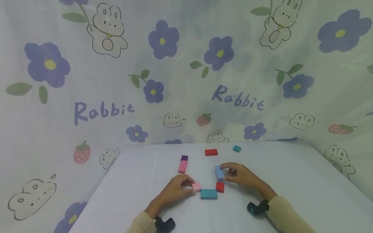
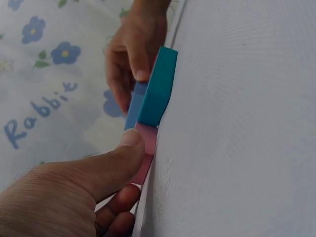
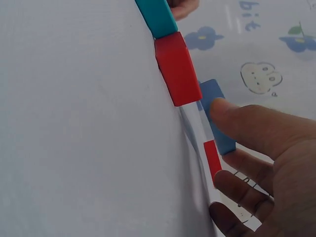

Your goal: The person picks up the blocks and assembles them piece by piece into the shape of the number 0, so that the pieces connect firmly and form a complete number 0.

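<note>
On the white table, my left hand (image 1: 175,190) pinches a light pink block (image 1: 196,187) at its left side. This block meets the upper left corner of a long teal block (image 1: 209,194). A short red block (image 1: 220,187) stands at the teal block's right end. Just beyond the red one, my right hand (image 1: 242,175) holds a long light blue block (image 1: 219,173) between thumb and fingers. In the right wrist view the thumb lies on the blue block (image 3: 217,116), behind the red block (image 3: 178,69). The left wrist view shows the left thumb pressed on the pink block (image 2: 146,136).
Farther left, a long pink block (image 1: 182,166) touches a dark purple block (image 1: 184,158). A long red block (image 1: 211,152) and a small teal block (image 1: 237,149) lie near the back. A patterned curtain (image 1: 186,71) hangs behind the table (image 1: 131,171).
</note>
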`<action>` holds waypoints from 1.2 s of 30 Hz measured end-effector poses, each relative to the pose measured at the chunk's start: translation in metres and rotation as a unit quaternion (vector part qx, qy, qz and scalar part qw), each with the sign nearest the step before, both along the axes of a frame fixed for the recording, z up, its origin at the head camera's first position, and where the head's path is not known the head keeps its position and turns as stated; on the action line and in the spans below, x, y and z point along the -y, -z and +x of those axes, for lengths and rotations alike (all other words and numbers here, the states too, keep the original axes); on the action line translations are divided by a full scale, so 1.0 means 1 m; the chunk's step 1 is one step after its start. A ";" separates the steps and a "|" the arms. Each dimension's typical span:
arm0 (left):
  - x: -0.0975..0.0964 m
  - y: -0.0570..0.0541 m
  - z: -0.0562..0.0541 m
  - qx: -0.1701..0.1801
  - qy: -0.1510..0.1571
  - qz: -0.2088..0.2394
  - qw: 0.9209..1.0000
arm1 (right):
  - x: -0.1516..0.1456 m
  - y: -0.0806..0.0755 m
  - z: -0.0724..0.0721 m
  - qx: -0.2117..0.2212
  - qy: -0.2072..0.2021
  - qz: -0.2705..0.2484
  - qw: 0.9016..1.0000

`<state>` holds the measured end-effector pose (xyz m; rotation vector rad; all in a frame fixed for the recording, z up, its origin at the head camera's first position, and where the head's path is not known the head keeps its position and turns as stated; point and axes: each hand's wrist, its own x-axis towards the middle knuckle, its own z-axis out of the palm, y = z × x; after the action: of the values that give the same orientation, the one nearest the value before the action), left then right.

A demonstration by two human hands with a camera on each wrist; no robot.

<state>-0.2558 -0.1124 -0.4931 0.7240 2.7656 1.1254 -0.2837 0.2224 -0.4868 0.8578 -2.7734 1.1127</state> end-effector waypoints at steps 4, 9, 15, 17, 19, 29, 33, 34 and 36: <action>0.000 0.000 -0.001 -0.004 0.003 0.001 1.000 | 0.000 0.003 -0.001 0.008 0.002 0.005 1.000; 0.000 0.000 0.000 -0.006 0.006 -0.002 1.000 | 0.000 0.006 -0.002 0.010 0.003 0.009 1.000; 0.000 0.000 0.000 -0.012 0.010 -0.002 1.000 | 0.002 0.005 0.000 0.025 0.012 0.010 1.000; 0.000 -0.001 0.000 -0.013 0.009 -0.002 1.000 | 0.003 0.005 0.001 0.028 0.013 0.010 0.999; 0.000 -0.001 0.000 -0.013 0.009 -0.002 1.000 | 0.003 0.004 0.000 0.031 0.015 0.011 0.999; -0.002 -0.005 0.003 -0.004 0.000 -0.001 1.000 | 0.003 0.005 0.001 0.039 0.026 0.015 0.999; -0.002 -0.005 0.004 0.000 -0.001 0.001 1.000 | 0.002 0.006 0.001 0.043 0.031 0.019 0.998; -0.002 -0.005 0.004 0.001 -0.002 0.001 1.000 | 0.002 0.007 0.001 0.046 0.031 0.019 0.998; -0.002 -0.005 0.004 0.002 -0.002 0.002 1.000 | 0.001 0.008 0.000 0.052 0.030 0.018 0.998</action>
<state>-0.2522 -0.1105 -0.4885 0.7159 2.7648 1.1311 -0.2836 0.2209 -0.4948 0.7349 -2.8901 1.1327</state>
